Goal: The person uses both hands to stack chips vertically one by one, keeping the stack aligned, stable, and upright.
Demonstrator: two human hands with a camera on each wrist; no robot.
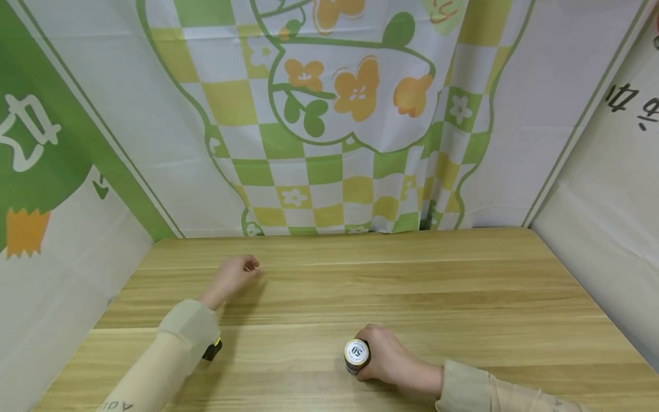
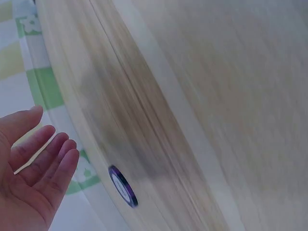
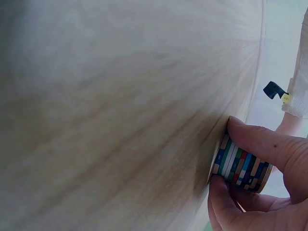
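Note:
In the head view my right hand (image 1: 388, 356) grips a short stack of poker chips (image 1: 357, 352) near the front of the table. The top chip is white with "50" printed on it. Seen from the right wrist, the thumb and fingers wrap the sides of the stack, showing multicoloured chip edges (image 3: 240, 166) close over the wood. Farther left and back, my left hand (image 1: 235, 277) hovers over the table with loosely bent fingers and nothing in them. A single purple-rimmed chip (image 2: 123, 186) lies on the table near its fingertips in the left wrist view; the head view hides it.
The wooden table (image 1: 412, 274) has light and dark grain. A checked, flowered curtain (image 1: 329, 171) hangs along its back edge, with printed cloth walls at both sides. A small black wrist camera (image 1: 212, 349) sticks out below the left cuff.

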